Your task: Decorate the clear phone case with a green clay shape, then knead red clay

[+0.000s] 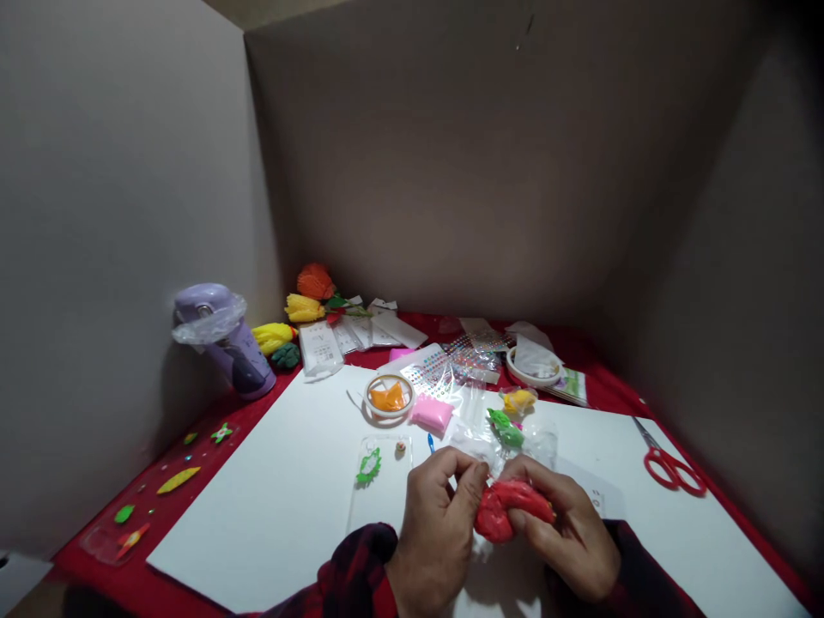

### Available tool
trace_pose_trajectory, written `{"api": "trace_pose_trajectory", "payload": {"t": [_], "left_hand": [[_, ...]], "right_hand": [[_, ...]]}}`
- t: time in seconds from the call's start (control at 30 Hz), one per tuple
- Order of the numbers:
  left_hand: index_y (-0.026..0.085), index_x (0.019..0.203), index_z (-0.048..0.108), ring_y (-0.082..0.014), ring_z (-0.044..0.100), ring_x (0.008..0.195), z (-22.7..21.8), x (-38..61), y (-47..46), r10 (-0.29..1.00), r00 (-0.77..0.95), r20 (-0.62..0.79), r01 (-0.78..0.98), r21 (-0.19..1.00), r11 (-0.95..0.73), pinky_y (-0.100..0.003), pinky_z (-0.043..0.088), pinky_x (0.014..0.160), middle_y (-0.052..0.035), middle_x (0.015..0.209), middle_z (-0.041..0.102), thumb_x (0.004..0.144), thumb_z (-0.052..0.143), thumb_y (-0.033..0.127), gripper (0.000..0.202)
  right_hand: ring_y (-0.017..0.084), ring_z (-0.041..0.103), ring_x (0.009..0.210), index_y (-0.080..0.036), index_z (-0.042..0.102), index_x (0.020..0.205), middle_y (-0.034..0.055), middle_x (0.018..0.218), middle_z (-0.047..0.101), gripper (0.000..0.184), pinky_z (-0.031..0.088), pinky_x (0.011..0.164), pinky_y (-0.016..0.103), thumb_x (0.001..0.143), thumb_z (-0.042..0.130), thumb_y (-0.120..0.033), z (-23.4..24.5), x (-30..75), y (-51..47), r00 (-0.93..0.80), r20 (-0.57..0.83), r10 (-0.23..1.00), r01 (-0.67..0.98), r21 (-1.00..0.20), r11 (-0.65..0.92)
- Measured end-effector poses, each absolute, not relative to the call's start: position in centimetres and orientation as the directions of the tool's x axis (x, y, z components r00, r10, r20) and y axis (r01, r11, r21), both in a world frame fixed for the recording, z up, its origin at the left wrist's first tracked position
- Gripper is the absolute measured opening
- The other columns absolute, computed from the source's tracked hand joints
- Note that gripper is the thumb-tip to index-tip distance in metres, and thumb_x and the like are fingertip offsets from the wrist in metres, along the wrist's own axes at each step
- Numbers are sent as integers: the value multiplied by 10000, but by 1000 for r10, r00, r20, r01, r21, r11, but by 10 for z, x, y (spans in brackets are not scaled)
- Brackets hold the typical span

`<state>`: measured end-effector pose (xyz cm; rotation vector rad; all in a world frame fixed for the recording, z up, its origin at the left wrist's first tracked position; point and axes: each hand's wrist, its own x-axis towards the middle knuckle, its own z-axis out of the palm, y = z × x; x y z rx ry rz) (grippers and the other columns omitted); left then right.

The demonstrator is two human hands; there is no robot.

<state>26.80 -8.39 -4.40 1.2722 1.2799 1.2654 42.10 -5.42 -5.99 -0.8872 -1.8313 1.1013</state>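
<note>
Both of my hands meet low in the middle of the head view over a white sheet (270, 506). My right hand (570, 532) cups a lump of red clay (511, 508) in its curled fingers. My left hand (438, 524) pinches the left end of the same lump, with thumb and fingers pressed together. A clear plastic bag (495, 442) lies just beyond my fingertips. A clear phone case (379, 476) with a green clay leaf on it lies to the left of my left hand.
A round lid with orange clay (390, 397), pink clay (431, 414), green clay (506, 429) and yellow clay (520, 400) in bags lie beyond. Red scissors (669, 463) lie at the right. A purple bottle (228, 339) stands at the left. Cardboard walls enclose the red-covered table.
</note>
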Motion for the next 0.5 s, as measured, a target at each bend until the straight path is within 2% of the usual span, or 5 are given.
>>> {"api": "trace_pose_trajectory", "payload": {"t": [0.23, 0.5], "left_hand": [[161, 675, 634, -153, 555, 642, -50, 268, -83, 976, -112, 186, 60, 982, -180, -232, 404, 548, -31, 670, 600, 803, 623, 300, 189], [176, 643, 643, -128, 520, 577, -53, 270, -80, 965, -125, 229, 116, 970, -215, -226, 393, 534, -16, 607, 572, 848, 577, 319, 258]], "right_hand": [[173, 538, 598, -178, 608, 722, 30, 654, 593, 283, 423, 528, 250, 753, 589, -458, -66, 425, -60, -286, 286, 914, 201, -915, 349], [162, 533, 523, -181, 622, 718, 30, 621, 597, 278, 451, 490, 244, 736, 638, -458, -57, 419, -65, -168, 223, 960, 167, -953, 251]]}}
